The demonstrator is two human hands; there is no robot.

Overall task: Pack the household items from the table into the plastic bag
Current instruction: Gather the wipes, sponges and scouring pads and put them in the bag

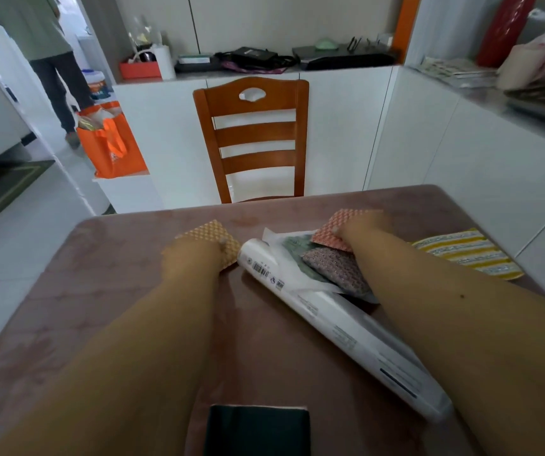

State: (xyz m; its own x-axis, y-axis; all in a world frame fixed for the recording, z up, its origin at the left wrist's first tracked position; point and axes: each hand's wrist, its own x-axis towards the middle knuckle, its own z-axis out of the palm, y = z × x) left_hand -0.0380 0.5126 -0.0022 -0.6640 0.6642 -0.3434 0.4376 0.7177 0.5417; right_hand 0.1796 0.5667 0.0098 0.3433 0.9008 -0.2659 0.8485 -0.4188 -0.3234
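Gathering items, packing barely begun | left hand pressing orange cloth toward table's far edge | right hand pinching pink cloth, grip blurred | roll, scrubber, striped pad lying unpacked; bag possibly the film under scrubber.

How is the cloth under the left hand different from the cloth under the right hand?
The orange-yellow cloth under the left hand is paler and more yellow; the pink-orange cloth under the right hand is redder. The orange-yellow cloth lies directly on the table, left of the white roll; the pink-orange cloth rests partly on other packed items right of the roll. Both show a similar woven checker texture and are partly covered by a hand.
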